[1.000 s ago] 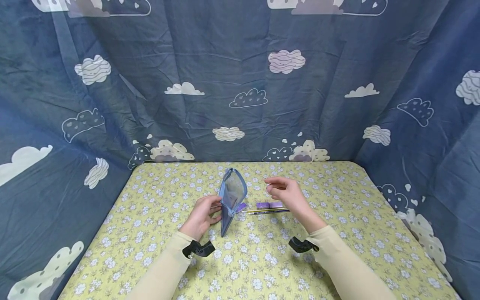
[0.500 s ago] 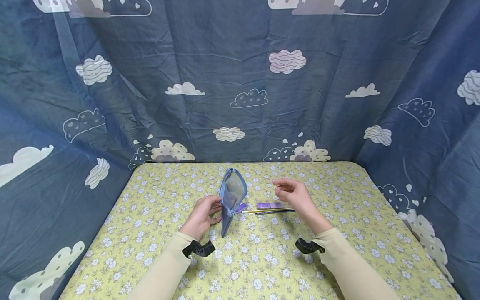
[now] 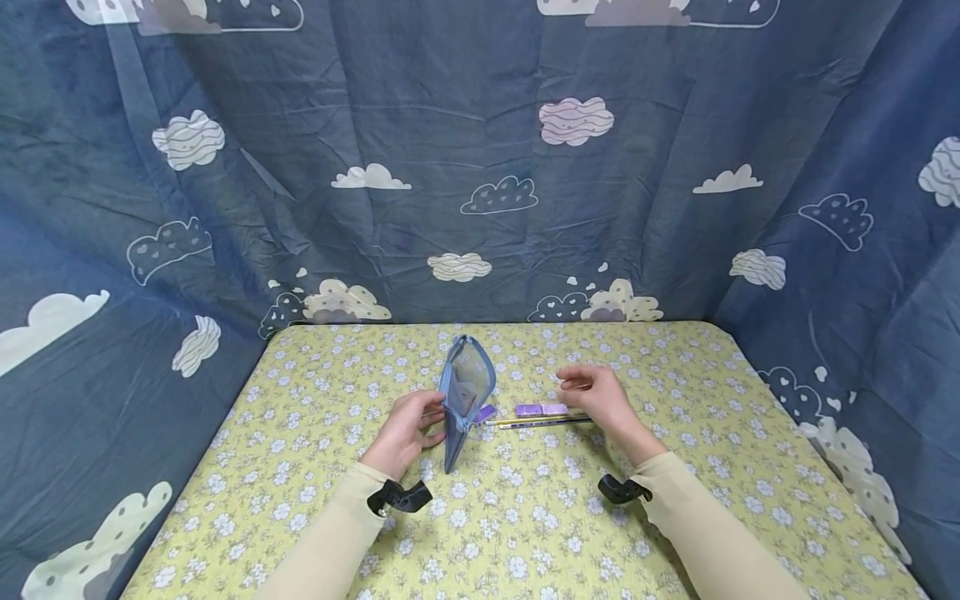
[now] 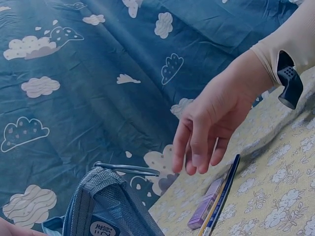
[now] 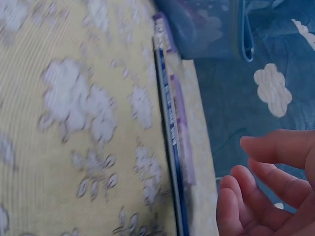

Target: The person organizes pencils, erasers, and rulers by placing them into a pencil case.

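A blue mesh zip pencil pouch [image 3: 467,383] stands upright on the table, its zipped mouth spread wide. My left hand [image 3: 405,427] holds it by the left side; in the left wrist view only a bit of that hand shows at the lower left. To the right lie a yellow pencil and a dark blue pencil [image 3: 536,424], side by side. Just behind them are two purple erasers [image 3: 528,410] in a row; another purple piece [image 3: 486,413] is partly hidden by the pouch. Over the pencils' right ends hovers my right hand [image 3: 600,404], fingers loosely bent and holding nothing.
A yellow floral cloth [image 3: 315,517] covers the table. Dark blue curtains [image 3: 420,225] with clouds hang close behind and along both sides. Each wrist wears a black mount [image 3: 399,497].
My right hand has moved right and slightly down, away from the pouch and toward the pencils' right ends. The left hand and the pouch have stayed in place.
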`<state>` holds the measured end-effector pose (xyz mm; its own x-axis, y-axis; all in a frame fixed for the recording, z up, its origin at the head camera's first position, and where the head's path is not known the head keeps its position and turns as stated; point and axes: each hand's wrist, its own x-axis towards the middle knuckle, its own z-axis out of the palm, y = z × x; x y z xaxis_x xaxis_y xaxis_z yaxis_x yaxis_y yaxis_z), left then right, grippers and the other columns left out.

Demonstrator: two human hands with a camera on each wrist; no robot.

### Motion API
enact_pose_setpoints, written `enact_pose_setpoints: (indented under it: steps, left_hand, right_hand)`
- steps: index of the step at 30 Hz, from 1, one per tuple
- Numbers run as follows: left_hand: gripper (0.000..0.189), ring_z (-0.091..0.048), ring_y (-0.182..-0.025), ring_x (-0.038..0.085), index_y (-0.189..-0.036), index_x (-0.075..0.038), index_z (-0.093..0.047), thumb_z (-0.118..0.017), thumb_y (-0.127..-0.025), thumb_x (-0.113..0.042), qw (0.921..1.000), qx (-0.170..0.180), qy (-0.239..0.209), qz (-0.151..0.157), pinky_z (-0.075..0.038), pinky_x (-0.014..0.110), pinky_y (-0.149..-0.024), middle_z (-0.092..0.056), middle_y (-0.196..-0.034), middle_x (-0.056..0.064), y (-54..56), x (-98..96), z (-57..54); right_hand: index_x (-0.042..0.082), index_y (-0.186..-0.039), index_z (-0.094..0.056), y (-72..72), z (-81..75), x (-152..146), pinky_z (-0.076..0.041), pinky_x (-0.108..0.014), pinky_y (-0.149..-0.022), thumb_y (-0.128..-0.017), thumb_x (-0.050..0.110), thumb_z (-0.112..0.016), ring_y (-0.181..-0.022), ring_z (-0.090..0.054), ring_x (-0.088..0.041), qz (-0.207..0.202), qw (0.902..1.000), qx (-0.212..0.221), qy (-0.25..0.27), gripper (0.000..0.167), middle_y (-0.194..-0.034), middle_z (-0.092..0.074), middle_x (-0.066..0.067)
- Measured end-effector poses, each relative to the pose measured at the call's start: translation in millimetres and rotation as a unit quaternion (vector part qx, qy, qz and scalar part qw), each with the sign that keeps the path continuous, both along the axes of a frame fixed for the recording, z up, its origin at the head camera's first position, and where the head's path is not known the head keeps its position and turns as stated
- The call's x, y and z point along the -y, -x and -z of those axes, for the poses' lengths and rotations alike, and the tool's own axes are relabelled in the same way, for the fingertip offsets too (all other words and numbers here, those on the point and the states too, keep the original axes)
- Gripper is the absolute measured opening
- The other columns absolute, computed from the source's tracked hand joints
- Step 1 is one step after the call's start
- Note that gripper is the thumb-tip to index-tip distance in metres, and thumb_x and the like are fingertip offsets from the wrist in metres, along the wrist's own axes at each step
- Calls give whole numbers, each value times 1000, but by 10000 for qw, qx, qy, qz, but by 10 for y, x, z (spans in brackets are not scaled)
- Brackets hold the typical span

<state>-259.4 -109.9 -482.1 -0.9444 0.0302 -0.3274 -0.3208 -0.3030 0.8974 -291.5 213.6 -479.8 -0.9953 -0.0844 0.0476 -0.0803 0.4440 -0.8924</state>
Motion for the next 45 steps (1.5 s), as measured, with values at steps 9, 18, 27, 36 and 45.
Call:
enact_pose_setpoints:
  steps: [9, 18, 27, 36, 45]
  left_hand:
    - [11, -58, -90, 25, -82, -13, -65, -66, -93, -15, 10000, -24, 20, -47, -46, 48, -84, -63, -86, 6, 4, -5, 8]
    - [9, -58, -90, 25, -83, -13, -65, -66, -92, -15, 10000, -21, -4, -40, -45, 48, -84, -62, -85, 5, 15, 4, 3]
    - [8, -58, -93, 26, -85, -11, -65, -66, -92, -15, 10000, -60, -27, 22, -45, 48, -85, -64, -87, 6, 9, 13, -1]
    - [8, -58, -95, 27, -87, -10, -66, -66, -93, -16, 9999, -79, 8, 108, -46, 49, -86, -64, -90, 8, -8, 12, 18]
    - [8, -58, -97, 30, -86, -11, -66, -65, -93, -15, 10000, -50, 20, 61, -45, 50, -86, -63, -90, 8, -11, 8, 17]
  right_hand:
    - [1, -125, -67, 34, 119, -61, -56, -42, -80, -85, 5, -79, -93, -66, -24, -221, 9989, 72, -403, 42, -107, -71, -15]
    - [-1, -122, -69, 65, 170, -98, -55, -36, -75, -82, 5, -81, -90, -66, -22, -359, 9977, 165, -551, 42, -103, -72, -13]
    - [0, -121, -69, 73, 204, -101, -57, -36, -74, -82, 3, -81, -90, -65, -23, -414, 9972, 382, -485, 42, -107, -70, -15]
    - [4, -119, -71, 77, 279, -141, -55, -37, -72, -82, 4, -81, -88, -62, -23, -432, 9969, 366, -549, 39, -103, -68, -9]
    - [5, -115, -73, 82, 292, -154, -54, -34, -68, -84, 3, -80, -84, -59, -23, -595, 9953, 316, -699, 32, -101, -66, -9]
